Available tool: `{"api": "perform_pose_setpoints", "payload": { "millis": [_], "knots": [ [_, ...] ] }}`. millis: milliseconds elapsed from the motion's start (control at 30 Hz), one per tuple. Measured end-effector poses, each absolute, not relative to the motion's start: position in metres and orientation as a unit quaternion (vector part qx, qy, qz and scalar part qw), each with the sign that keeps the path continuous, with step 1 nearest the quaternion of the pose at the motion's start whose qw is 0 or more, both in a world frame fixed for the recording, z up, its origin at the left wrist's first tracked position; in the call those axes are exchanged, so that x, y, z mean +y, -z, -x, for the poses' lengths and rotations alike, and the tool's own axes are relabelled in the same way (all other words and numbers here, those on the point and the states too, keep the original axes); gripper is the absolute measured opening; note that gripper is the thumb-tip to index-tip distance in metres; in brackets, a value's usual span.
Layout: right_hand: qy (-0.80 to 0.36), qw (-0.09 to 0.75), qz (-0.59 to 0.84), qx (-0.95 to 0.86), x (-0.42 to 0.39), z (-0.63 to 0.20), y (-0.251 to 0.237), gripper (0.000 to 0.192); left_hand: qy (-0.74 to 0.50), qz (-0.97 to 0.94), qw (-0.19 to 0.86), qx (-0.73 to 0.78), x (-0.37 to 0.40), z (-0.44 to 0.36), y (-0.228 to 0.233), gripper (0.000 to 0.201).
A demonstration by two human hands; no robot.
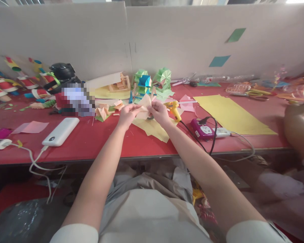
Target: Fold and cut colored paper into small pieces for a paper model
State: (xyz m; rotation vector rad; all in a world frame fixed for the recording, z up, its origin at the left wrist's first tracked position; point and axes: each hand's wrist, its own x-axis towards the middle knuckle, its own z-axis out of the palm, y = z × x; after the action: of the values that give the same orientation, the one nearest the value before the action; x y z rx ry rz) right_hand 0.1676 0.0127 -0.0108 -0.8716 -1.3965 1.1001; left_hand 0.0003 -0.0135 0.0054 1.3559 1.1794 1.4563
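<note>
The left hand (128, 115) and right hand (160, 111), close together, pinched a pale cream paper piece (144, 105), seemingly only part-folded, above the red tabletop (98, 143), while pleated green paper wheels (164, 77) stood already shaped behind.

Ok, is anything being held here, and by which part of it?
Yes, pale paper: the left hand pinches its left side, the right hand its right side.

There are two wall squares (236, 35), one glue gun (175, 110) and apparently one held paper (145, 103).
</note>
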Motion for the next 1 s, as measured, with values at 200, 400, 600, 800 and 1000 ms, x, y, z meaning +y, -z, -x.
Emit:
{"api": "perform_pose_setpoints", "payload": {
  "millis": [200, 400, 600, 800, 1000],
  "knots": [
    [-0.459, 0.560, 0.366, -0.584, 0.012, -0.167, 0.011, 0.034, -0.560, -0.567, 0.337, 0.501, -0.010, 0.003, -0.002, 0.030],
    [-0.448, 0.569, 0.375, -0.579, 0.016, -0.170, 0.011, 0.029, -0.599, -0.522, 0.356, 0.492, -0.002, 0.009, 0.006, 0.026],
    [-0.460, 0.568, 0.381, -0.567, 0.018, -0.171, 0.011, 0.028, -0.613, -0.467, 0.440, 0.460, -0.005, 0.004, -0.001, 0.017],
    [-0.466, 0.563, 0.389, -0.561, 0.015, -0.171, 0.009, 0.024, -0.592, -0.478, 0.444, 0.473, -0.009, 0.004, -0.006, 0.012],
    [-0.467, 0.559, 0.399, -0.557, 0.016, -0.172, 0.010, 0.024, -0.566, -0.534, 0.386, 0.495, -0.008, 0.007, -0.001, 0.022]
  ]
}}
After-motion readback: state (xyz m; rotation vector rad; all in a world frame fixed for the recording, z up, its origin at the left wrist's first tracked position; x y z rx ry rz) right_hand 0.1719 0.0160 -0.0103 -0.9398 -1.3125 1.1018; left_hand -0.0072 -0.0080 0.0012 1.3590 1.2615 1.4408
